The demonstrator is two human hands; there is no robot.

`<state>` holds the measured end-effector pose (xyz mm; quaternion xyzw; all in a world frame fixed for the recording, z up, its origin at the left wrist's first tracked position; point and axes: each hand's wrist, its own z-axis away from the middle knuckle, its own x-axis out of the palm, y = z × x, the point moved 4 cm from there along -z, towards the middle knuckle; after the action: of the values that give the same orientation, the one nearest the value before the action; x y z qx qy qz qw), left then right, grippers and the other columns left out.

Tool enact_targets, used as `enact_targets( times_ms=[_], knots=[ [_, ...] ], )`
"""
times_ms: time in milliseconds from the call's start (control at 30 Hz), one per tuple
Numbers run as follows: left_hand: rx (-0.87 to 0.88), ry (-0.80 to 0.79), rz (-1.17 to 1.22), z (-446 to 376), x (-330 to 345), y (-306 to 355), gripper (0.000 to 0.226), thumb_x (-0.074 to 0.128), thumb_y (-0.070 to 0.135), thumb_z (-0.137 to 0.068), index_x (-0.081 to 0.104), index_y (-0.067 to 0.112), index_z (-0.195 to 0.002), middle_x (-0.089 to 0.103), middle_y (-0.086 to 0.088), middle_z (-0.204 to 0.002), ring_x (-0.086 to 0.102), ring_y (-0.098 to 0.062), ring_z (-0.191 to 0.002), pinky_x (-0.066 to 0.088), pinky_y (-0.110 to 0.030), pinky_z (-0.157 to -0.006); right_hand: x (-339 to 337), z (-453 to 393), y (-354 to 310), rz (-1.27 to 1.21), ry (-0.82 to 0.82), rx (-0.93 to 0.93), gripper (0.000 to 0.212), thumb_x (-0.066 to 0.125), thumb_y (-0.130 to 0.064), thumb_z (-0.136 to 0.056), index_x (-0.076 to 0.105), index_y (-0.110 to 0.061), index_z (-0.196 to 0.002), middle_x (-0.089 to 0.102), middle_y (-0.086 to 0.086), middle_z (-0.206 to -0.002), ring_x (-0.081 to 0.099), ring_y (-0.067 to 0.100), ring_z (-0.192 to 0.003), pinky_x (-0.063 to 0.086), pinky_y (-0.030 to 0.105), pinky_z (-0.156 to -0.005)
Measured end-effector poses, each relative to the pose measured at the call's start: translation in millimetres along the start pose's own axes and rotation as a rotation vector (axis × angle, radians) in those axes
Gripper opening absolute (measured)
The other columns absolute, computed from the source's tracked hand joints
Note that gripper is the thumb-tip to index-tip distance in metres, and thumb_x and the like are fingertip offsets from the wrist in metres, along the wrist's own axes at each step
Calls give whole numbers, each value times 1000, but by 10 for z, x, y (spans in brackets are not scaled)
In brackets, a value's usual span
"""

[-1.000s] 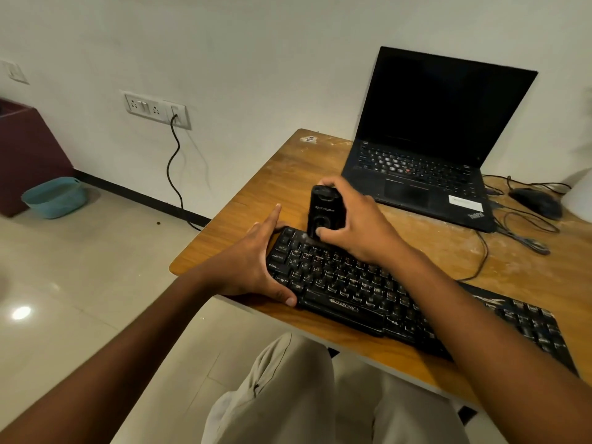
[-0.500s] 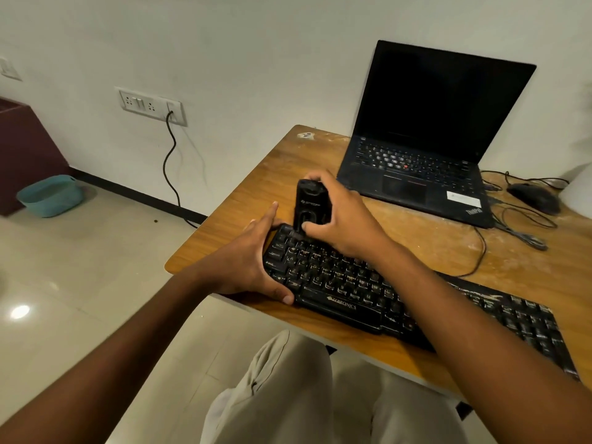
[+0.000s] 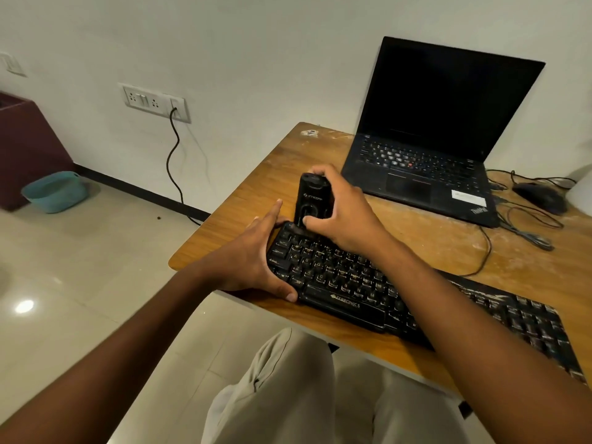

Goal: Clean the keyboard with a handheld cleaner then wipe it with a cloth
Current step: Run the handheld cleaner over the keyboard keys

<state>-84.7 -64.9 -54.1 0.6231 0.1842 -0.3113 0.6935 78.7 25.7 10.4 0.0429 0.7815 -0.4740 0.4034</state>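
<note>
A black keyboard lies along the near edge of the wooden desk. My right hand grips a black handheld cleaner, held upright with its lower end on the keys at the keyboard's far left corner. My left hand holds the keyboard's left end, thumb on the front edge and index finger stretched along the left side towards the cleaner. No cloth is in view.
An open black laptop stands at the back of the desk, with a mouse and loose cables to its right. A wall socket with a plugged cord and a teal basin on the floor are at the left.
The cleaner in my right hand has slid leftwards along the top key row to the keyboard's left corner. My left hand has stayed on the keyboard's left end.
</note>
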Motion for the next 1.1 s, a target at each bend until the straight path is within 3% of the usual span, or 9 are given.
enact_targets(
  times_ms=[233, 333, 467, 667, 767, 933, 1100],
  knots=[
    [14, -6, -4, -10, 7, -35, 164, 96, 66, -40, -20, 49, -154, 16, 9, -165, 18, -18, -152, 27, -44, -123, -439, 165, 142, 242, -114, 16, 73, 82, -14, -79, 40, -38, -133, 61, -5, -107, 65, 8, -83, 58, 25, -55],
    [7, -9, -21, -4, 2, -27, 164, 95, 67, -39, -22, 49, -154, 15, 8, -166, 14, -20, -154, 25, -48, -124, -328, 46, 30, 175, -39, -18, 73, 82, -14, -79, 40, -36, -135, 60, -4, -110, 62, 6, -85, 56, 21, -55],
    [-2, -2, -20, 11, -7, 8, 163, 98, 55, -45, -22, 47, -155, 15, 4, -164, 19, -11, -146, 26, -38, -121, 4, -56, -90, 30, -17, -57, 71, 81, -9, -79, 42, -34, -133, 61, -4, -108, 64, 9, -85, 60, 25, -61],
    [-13, -11, -32, -12, 4, -41, 164, 96, 67, -38, -23, 53, -152, 6, 2, -170, 3, -24, -157, 18, -51, -125, -297, 139, 134, 204, -119, 35, 74, 82, -14, -80, 38, -39, -134, 61, -1, -108, 66, 13, -84, 63, 36, -58],
    [-15, -15, -35, -9, 10, -34, 164, 95, 65, -40, -23, 50, -153, 4, 2, -170, -3, -23, -157, 15, -48, -125, -457, 211, 147, 238, -138, 49, 74, 82, -14, -79, 39, -38, -134, 61, 0, -112, 66, 14, -86, 63, 37, -58],
    [-23, -15, -42, 8, 4, -13, 164, 95, 66, -40, -24, 51, -152, 4, 2, -170, -4, -24, -157, 17, -54, -125, -228, 17, -84, 105, -18, -19, 76, 82, -11, -80, 39, -36, -137, 58, -4, -112, 62, 8, -85, 61, 24, -58],
    [-10, -13, -40, -2, 1, -21, 164, 95, 67, -40, -24, 51, -152, 7, 2, -169, 0, -26, -157, 19, -57, -124, 5, -22, -43, 75, -57, -34, 71, 81, -11, -80, 39, -36, -132, 63, -3, -106, 66, 12, -85, 61, 32, -62]
  ],
)
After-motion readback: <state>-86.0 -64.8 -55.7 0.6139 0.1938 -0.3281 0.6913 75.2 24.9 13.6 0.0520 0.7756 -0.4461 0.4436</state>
